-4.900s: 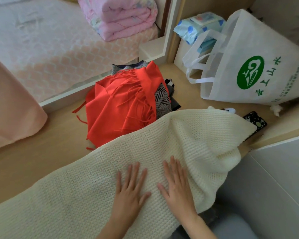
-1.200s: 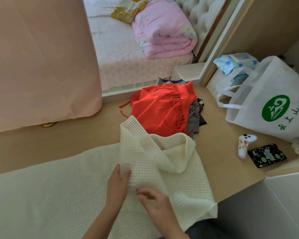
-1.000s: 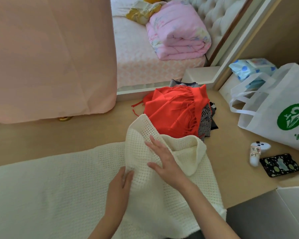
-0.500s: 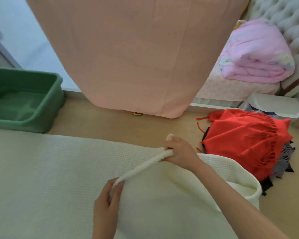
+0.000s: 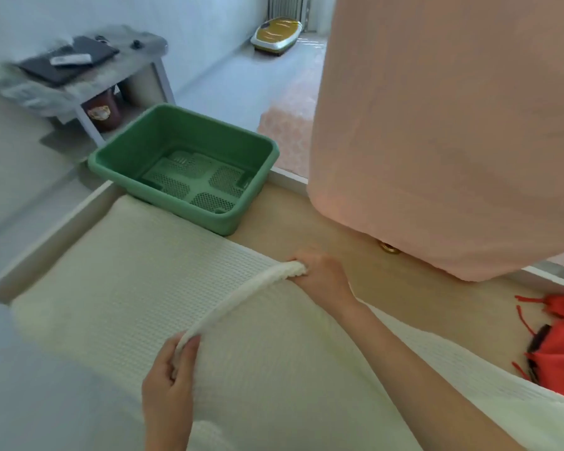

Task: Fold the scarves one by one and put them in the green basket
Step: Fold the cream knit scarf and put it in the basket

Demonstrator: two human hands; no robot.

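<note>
A long cream knitted scarf (image 5: 137, 288) lies spread along the wooden platform, its right end folded back over itself. My left hand (image 5: 170, 385) pinches the near corner of that folded end. My right hand (image 5: 319, 271) grips the far corner, and the edge stretches taut between them. The green basket (image 5: 258, 148) stands at the far left end of the scarf, with nothing in it. A red fringed scarf (image 5: 560, 346) lies on a dark patterned one at the right edge.
A pink curtain (image 5: 437, 125) hangs over the platform at the right, with a brass weight (image 5: 386, 247) under it. A grey side table (image 5: 88, 73) with a dark laptop stands beyond the basket. The platform's white rim (image 5: 56, 229) runs along the left.
Both hands have carried the scarf's folded end leftward along the scarf toward the basket. The view has swung left, so the basket and side table now show and the red scarf is at the edge.
</note>
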